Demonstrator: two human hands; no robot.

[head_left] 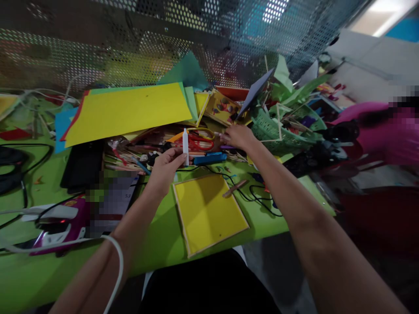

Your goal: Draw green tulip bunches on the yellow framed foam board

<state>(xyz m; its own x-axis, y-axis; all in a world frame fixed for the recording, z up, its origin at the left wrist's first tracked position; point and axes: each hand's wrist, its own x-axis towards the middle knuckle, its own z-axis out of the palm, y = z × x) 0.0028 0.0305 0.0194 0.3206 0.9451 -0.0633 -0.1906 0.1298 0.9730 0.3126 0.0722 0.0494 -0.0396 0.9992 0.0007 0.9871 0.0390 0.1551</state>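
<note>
A smooth green bench (160, 244) runs under both hands, and beyond them rises a metal panel (127, 54) punched with small round holes. Far left of the left hand lie thin black cables and a glossy magenta and white plastic device (62, 229); a white cable (120, 261) loops over the left forearm. Nearer that hand are a flat dark rectangular slab (84, 163) and a phone (116, 203) with a lit screen. Above them lean sheets of matte card, the top one yellow (131, 111).

The left hand (165, 170) pinches a slim white plastic tube (185, 146), upright, between thumb and fingers. Just right of it are a blue plastic tool (209, 158) and red-handled scissors (200, 141), amid thin wooden sticks. Below and between the hands lies a flat yellow panel (209, 216) edged with pale strips, a short brown piece (235, 188) resting on it.

The right hand (240, 136) reaches into the clutter, fingers loosely bent; whether it grips anything I cannot tell. Right of it sits a green latticed plastic basket (262, 125), and farther right a pale wall (369, 54) and a blurred pink shape (366, 126)
</note>
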